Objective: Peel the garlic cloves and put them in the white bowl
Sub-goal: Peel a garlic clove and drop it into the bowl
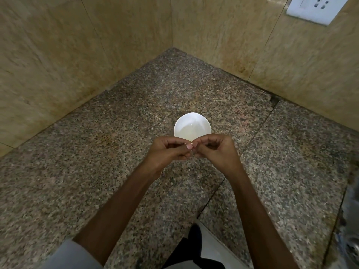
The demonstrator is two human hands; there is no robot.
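Note:
A small white bowl (192,125) stands on the speckled granite counter (120,133) in the corner, and it looks empty. Just in front of the bowl my left hand (169,150) and my right hand (215,147) meet above the counter. Both pinch a small garlic clove (192,147) between fingertips and thumbs. The clove is almost wholly hidden by the fingers. A thin sliver of papery skin (183,143) sticks out to the left over my left fingers.
Beige stone walls close the corner behind and on both sides of the bowl. A white wall socket (314,8) sits at the upper right. A seam (233,167) crosses the counter on the right. A metal sink edge (349,230) shows at the far right.

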